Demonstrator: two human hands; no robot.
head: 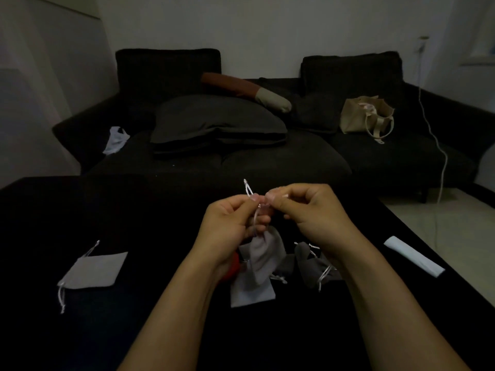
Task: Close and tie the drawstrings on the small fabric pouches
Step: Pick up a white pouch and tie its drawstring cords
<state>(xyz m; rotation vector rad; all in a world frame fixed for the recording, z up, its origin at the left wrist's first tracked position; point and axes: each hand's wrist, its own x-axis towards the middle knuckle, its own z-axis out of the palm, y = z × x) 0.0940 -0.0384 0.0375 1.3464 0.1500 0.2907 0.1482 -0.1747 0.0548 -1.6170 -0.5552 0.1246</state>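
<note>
Both hands meet above the dark table [80,215]: the left hand [227,223] and right hand [308,210] each pinch the white drawstring [247,187] of a light grey pouch [263,253] hanging beneath them. Another grey pouch [93,270] lies flat at 9 o'clock, darker pouches [308,263] at 3 o'clock. A dark sofa [267,156] stands at 12 o'clock.

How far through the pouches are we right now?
Done, apparently: the dark grey pouches at right look cinched, though dim light hides any knots. In hand: the left hand and right hand pinch the drawstring of a light grey pouch hanging between them. Left: the flat pouch at far left, still open-looking, and another flat pouch under the hands.
</note>
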